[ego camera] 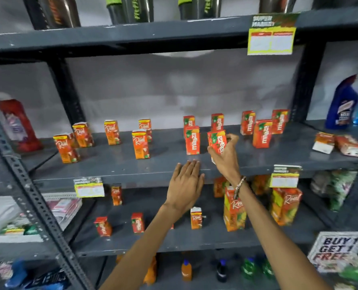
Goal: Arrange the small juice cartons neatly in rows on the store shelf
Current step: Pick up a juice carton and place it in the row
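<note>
Fingers [232,139] of the right hand [224,155] wrap a small red Maaza carton [216,141], thumb on its near left edge and the fingertips curled over its right side, so the grip is clenched on the carton; the carton sits tilted, its top leaning left, lifted just clear of the grey middle shelf [153,166], though whether its base touches is hard to tell; just to its left stands another upright Maaza carton [192,140], near but apart from the held one; behind them more Maaza cartons [261,133] stand in a loose back group to the right; the left hand [184,185] lies flat and released, palm down with fingers together, its fingertips at the shelf's front lip, below and left of the held carton and holding nothing; further left on the same shelf the orange Real cartons [140,144] stand scattered upright; a bangle [239,186] rings the right wrist.
</note>
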